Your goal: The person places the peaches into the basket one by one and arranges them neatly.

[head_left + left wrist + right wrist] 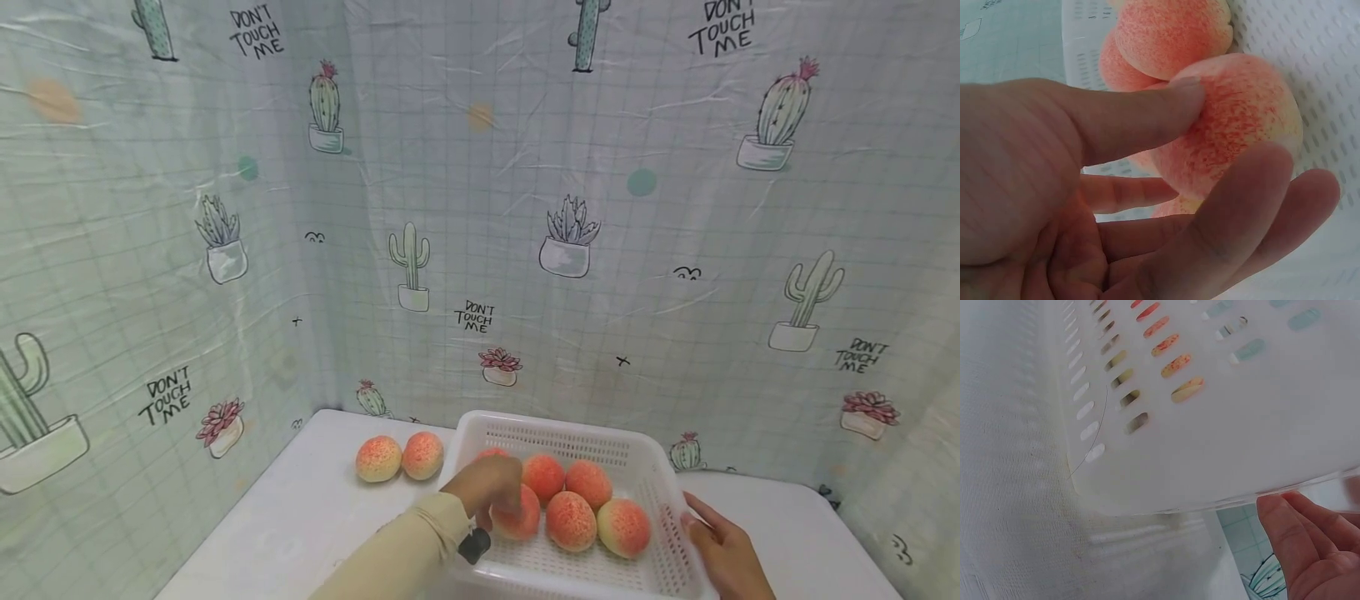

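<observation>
My left hand (pixel 491 483) reaches into a white slotted plastic basket (pixel 570 431). Its thumb and fingers hold a peach (pixel 1235 125), red-speckled with a pale yellow side, near the basket's left wall. Several more peaches lie close by in the basket, among them a yellow-sided peach (pixel 625 528) at the right. At the opposite side, my right hand (pixel 723 546) grips the basket's rim, with fingertips (pixel 1279 506) on the edge in the right wrist view. What the right thumb touches is partly hidden there.
Two peaches, one speckled (pixel 378 459) and one redder (pixel 423 455), sit side by side on the white table (pixel 315 492), left of the basket. A cactus-print curtain (pixel 480 208) hangs behind the table and along its left side. A dark band (pixel 474 546) is on the left wrist.
</observation>
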A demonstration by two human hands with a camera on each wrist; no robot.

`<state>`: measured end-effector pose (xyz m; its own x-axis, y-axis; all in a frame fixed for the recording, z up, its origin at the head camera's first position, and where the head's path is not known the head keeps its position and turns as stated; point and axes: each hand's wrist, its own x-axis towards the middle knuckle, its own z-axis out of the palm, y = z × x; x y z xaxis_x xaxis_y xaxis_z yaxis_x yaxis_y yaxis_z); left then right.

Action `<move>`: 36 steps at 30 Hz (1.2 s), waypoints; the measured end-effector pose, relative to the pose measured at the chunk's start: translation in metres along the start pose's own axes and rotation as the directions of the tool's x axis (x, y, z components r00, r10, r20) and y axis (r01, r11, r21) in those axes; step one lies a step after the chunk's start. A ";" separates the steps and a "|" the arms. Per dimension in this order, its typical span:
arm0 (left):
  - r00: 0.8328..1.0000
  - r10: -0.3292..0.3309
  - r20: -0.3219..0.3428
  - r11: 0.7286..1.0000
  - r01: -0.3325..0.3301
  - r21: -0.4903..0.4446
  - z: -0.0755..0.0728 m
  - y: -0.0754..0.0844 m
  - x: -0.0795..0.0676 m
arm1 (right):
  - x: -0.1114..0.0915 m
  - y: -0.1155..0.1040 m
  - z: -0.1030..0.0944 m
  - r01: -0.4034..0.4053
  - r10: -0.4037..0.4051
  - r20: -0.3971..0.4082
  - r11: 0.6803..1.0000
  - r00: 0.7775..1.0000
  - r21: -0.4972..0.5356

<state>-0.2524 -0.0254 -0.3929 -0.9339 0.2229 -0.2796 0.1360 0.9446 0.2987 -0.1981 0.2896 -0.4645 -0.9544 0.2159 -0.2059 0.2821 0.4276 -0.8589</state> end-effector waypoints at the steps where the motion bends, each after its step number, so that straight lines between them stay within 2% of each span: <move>1: 1.000 -0.007 0.003 1.000 0.007 0.001 -0.001 -0.001 -0.001 | 0.000 0.000 0.000 0.005 -0.005 -0.002 1.000 1.000 -0.008; 6: 1.000 -0.014 0.012 1.000 0.014 0.024 -0.003 -0.003 -0.003 | 0.001 0.000 0.001 0.023 -0.023 -0.004 0.999 1.000 -0.022; 12: 1.000 0.014 0.008 1.000 -0.014 0.027 -0.004 0.002 -0.004 | 0.003 0.001 0.000 0.005 -0.005 -0.001 1.000 1.000 0.004; 15: 0.998 0.055 -0.018 0.995 -0.057 -0.084 -0.015 -0.004 -0.005 | 0.004 0.002 0.001 0.003 -0.003 -0.004 1.000 1.000 -0.008; 18: 0.993 0.091 -0.074 0.972 -0.105 -0.212 -0.035 -0.020 -0.005 | 0.003 0.002 0.001 0.006 -0.006 -0.007 0.999 1.000 -0.036; 21: 0.978 0.121 -0.167 0.960 -0.158 -0.231 -0.058 -0.044 -0.006 | 0.001 0.002 0.000 0.016 -0.017 -0.018 0.997 1.000 -0.071; 23: 0.967 0.125 -0.224 0.960 -0.175 -0.219 -0.070 -0.065 -0.005 | 0.001 0.001 -0.001 0.022 -0.024 -0.017 0.996 1.000 -0.081; 25: 0.955 0.120 -0.273 0.950 -0.190 -0.249 -0.078 -0.090 -0.003 | 0.001 0.001 -0.001 0.029 -0.030 -0.017 0.996 0.999 -0.085; 27: 0.949 0.094 -0.300 0.936 -0.187 -0.299 -0.081 -0.118 -0.001 | 0.001 0.001 -0.001 0.037 -0.038 -0.015 0.996 0.999 -0.081; 31: 0.941 0.015 -0.337 0.926 -0.141 -0.351 -0.074 -0.174 0.008 | 0.002 0.002 -0.002 0.044 -0.047 -0.021 0.994 0.999 -0.096; 36: 0.932 -0.110 -0.345 0.916 -0.039 -0.399 -0.040 -0.230 0.026 | 0.004 0.004 -0.003 0.024 -0.025 -0.012 0.996 1.000 -0.086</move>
<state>-0.3212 -0.2462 -0.4322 -0.9996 0.0206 0.0209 0.0293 0.7603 0.6489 -0.2008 0.2950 -0.4674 -0.9599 0.2155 -0.1790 0.2666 0.5066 -0.8199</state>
